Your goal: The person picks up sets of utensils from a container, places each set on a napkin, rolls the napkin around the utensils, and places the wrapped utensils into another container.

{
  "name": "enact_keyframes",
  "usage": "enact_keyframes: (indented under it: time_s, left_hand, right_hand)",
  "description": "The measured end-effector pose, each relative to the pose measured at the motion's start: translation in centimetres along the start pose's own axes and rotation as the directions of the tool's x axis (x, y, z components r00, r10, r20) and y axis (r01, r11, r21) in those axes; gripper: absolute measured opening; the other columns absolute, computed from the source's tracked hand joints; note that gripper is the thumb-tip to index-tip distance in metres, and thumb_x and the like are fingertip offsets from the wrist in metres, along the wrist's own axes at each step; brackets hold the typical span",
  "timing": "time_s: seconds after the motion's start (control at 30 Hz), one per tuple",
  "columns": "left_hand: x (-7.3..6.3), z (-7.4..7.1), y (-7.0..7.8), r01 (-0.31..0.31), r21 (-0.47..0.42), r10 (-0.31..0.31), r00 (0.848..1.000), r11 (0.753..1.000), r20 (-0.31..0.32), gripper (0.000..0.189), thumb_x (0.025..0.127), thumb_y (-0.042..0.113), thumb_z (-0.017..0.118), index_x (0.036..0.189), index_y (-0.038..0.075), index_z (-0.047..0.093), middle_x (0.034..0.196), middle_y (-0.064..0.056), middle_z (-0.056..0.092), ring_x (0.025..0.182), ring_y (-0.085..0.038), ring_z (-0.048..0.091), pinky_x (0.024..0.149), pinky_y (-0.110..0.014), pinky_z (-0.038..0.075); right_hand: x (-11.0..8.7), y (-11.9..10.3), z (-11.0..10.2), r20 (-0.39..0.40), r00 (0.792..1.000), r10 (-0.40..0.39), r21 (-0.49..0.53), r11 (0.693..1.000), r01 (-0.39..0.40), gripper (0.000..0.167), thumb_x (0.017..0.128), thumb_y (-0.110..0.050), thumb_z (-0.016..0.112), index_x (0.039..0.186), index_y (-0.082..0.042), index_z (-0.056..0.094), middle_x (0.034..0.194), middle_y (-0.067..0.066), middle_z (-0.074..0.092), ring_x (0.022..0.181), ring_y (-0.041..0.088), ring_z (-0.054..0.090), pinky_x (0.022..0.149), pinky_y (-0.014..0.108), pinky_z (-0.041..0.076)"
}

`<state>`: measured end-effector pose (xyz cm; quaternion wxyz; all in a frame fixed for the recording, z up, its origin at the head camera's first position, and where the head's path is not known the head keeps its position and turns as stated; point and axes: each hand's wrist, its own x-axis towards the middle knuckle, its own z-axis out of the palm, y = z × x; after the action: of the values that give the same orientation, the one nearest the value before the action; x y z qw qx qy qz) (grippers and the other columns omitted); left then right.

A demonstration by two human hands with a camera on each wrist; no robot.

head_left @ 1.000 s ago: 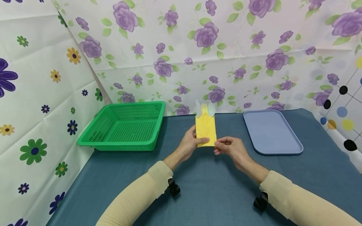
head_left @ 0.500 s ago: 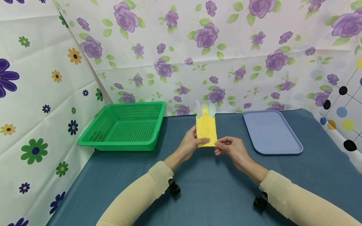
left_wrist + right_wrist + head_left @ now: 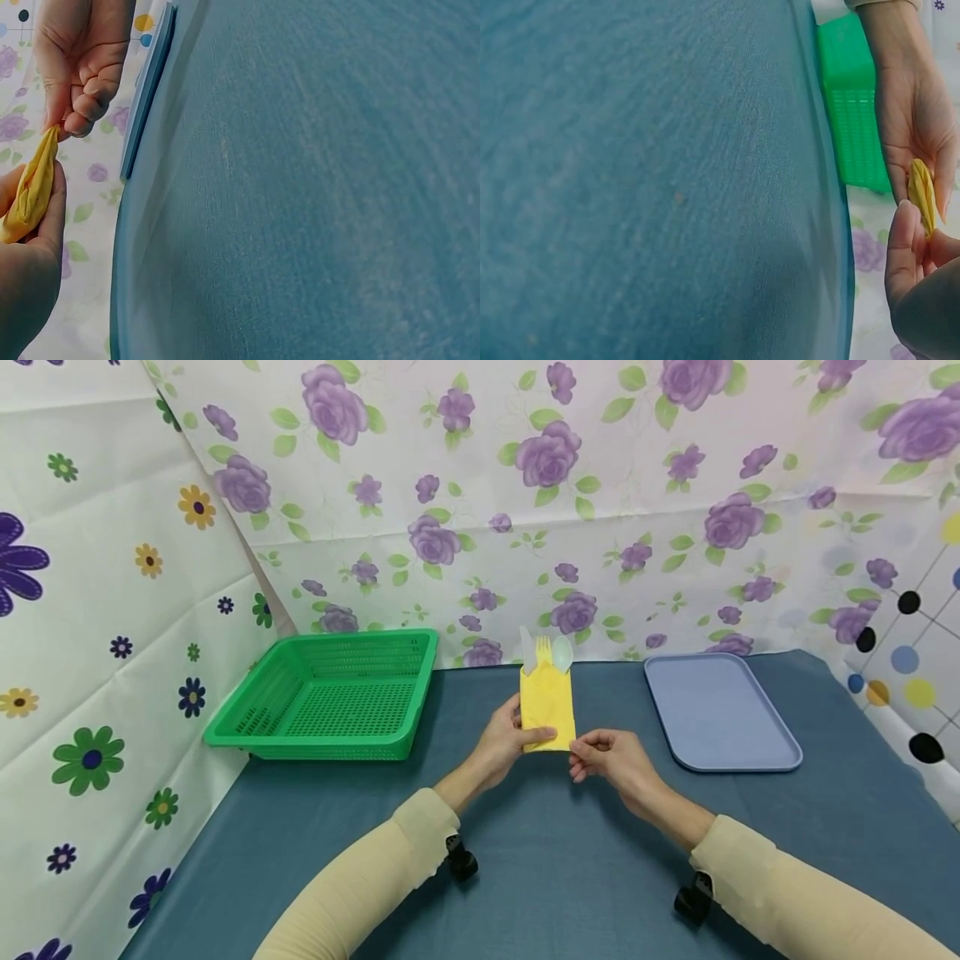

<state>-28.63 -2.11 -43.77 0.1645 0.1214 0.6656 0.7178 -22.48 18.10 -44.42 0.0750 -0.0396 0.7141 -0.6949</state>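
A folded yellow napkin (image 3: pixel 546 706) stands upright above the table, shaped like a pocket. Out of its top stick a whitish knife (image 3: pixel 527 647), a yellow fork (image 3: pixel 543 650) and a pale green spoon (image 3: pixel 562 653); their lower parts are hidden inside. My left hand (image 3: pixel 501 743) grips the napkin from the left, thumb across its front and fingers behind. At the lower right corner my right hand (image 3: pixel 611 762) pinches the napkin's edge between thumb and finger. Both wrist views show the folded napkin (image 3: pixel 34 187) end-on between the two hands.
On the left of the blue-covered table (image 3: pixel 525 877) sits a green perforated basket (image 3: pixel 330 745) with nothing in it. A grey-blue tray (image 3: pixel 723 714) lies at the right. Flowered sheets (image 3: pixel 480 468) hang behind the table and at its left side.
The right hand's palm and wrist have dipped slightly, while its fingertips stay at the napkin's corner. Napkin, cutlery and left hand hold nearly the same place.
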Motion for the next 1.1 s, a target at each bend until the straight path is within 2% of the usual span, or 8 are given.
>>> enact_keyframes:
  time_s: [0.17,0.33,0.43,0.57,0.67,0.87,1.0,1.1]
  left_hand:
    - [-0.1,0.1,0.0,0.002,-0.001,-0.002,1.0,1.0,0.009,0.067,0.094,0.001,0.077,0.152,0.011,0.046,0.126,-0.016,0.071,0.11,-0.025,0.072,0.09,-0.037,0.061]
    - [0.0,0.2,0.0,-0.008,-0.005,0.008,1.0,1.0,0.018,0.067,0.094,0.0,0.077,0.152,0.01,0.046,0.125,-0.017,0.071,0.11,-0.026,0.072,0.09,-0.037,0.061]
    - [0.0,0.2,-0.1,-0.008,-0.001,0.008,1.0,1.0,0.011,0.067,0.094,0.0,0.077,0.153,0.01,0.045,0.125,-0.016,0.071,0.108,-0.024,0.073,0.089,-0.036,0.061]
    - [-0.2,-0.1,0.0,-0.001,0.011,0.001,1.0,1.0,-0.012,0.068,0.094,0.002,0.077,0.153,0.01,0.045,0.124,-0.016,0.07,0.105,-0.023,0.073,0.089,-0.035,0.061]
    - [-0.4,-0.2,0.0,0.001,0.021,0.0,1.0,1.0,-0.015,0.068,0.094,0.002,0.077,0.153,0.009,0.045,0.124,-0.016,0.07,0.105,-0.023,0.073,0.089,-0.036,0.061]
    - [-0.4,-0.2,-0.2,0.003,0.034,-0.003,1.0,0.999,0.01,0.068,0.093,0.002,0.078,0.153,0.008,0.045,0.124,-0.017,0.071,0.106,-0.024,0.073,0.087,-0.036,0.062]
    - [-0.3,-0.1,-0.3,0.007,0.034,-0.007,1.0,0.999,0.015,0.068,0.093,0.002,0.078,0.152,0.008,0.046,0.124,-0.017,0.071,0.105,-0.024,0.073,0.086,-0.036,0.062]
    - [-0.3,-0.2,-0.2,0.011,0.032,-0.012,1.0,0.999,0.009,0.068,0.093,0.001,0.078,0.152,0.008,0.045,0.125,-0.017,0.071,0.106,-0.023,0.073,0.087,-0.036,0.062]
  right_hand:
    - [0.0,0.0,0.2,0.011,1.0,-0.007,-0.075,0.997,0.008,0.026,0.108,-0.008,0.057,0.111,0.018,0.06,0.09,0.026,0.066,0.07,0.02,0.068,0.068,0.041,0.063]
    - [0.0,-0.1,0.1,0.005,1.0,-0.015,-0.089,0.996,0.016,0.023,0.109,-0.006,0.055,0.108,0.017,0.06,0.086,0.023,0.065,0.068,0.02,0.067,0.064,0.037,0.062]
    - [0.0,-0.2,0.1,-0.002,1.0,-0.021,-0.095,0.995,0.021,0.024,0.108,-0.006,0.057,0.109,0.017,0.061,0.088,0.024,0.066,0.069,0.021,0.068,0.067,0.04,0.062]
    - [0.3,-0.2,0.2,-0.007,0.999,-0.04,-0.085,0.996,0.039,0.027,0.107,-0.011,0.061,0.117,0.014,0.063,0.097,0.03,0.066,0.077,0.026,0.071,0.078,0.049,0.062]
    - [0.5,-0.4,0.3,-0.023,0.997,-0.07,-0.083,0.994,0.067,0.03,0.108,-0.016,0.061,0.12,0.012,0.063,0.098,0.028,0.066,0.081,0.028,0.07,0.082,0.052,0.061]
    - [0.8,-0.7,0.6,-0.088,0.992,-0.095,-0.111,0.99,0.085,0.026,0.106,-0.015,0.064,0.111,0.011,0.065,0.089,0.022,0.066,0.073,0.025,0.066,0.071,0.045,0.062]
    - [0.9,-0.6,0.6,-0.094,0.99,-0.106,-0.101,0.99,0.096,0.022,0.105,-0.01,0.064,0.106,0.012,0.064,0.087,0.025,0.066,0.068,0.023,0.065,0.064,0.04,0.06]
    - [1.0,-0.5,0.6,-0.089,0.99,-0.113,-0.099,0.99,0.104,0.022,0.106,-0.01,0.063,0.107,0.012,0.064,0.087,0.024,0.066,0.068,0.024,0.066,0.064,0.039,0.061]
